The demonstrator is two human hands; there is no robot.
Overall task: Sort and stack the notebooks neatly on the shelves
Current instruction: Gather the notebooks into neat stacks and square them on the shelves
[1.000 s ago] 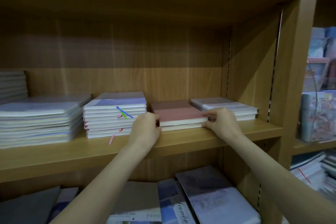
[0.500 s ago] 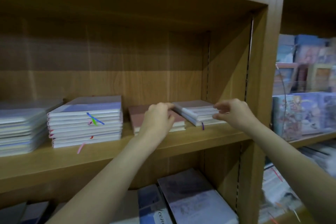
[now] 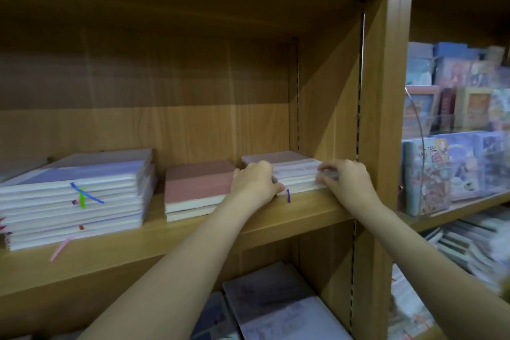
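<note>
**Squaring the end stack**

At the right end of the shelf (image 3: 276,218), against the side panel, sat the small stack of pale notebooks (image 3: 295,171). The left hand (image 3: 255,181) gripped its left side and the right hand (image 3: 345,181) curled round its right front corner. Squeezing evenly from both sides would likely square the edges; the dangling purple ribbon (image 3: 288,196) wanted tucking, and the pink notebooks (image 3: 197,188) beside it were best left undisturbed.

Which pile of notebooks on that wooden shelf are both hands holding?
The small grey-topped pile at the far right, against the shelf's side wall. The left hand and right hand grip its ends; the pink pile lies untouched.
</note>
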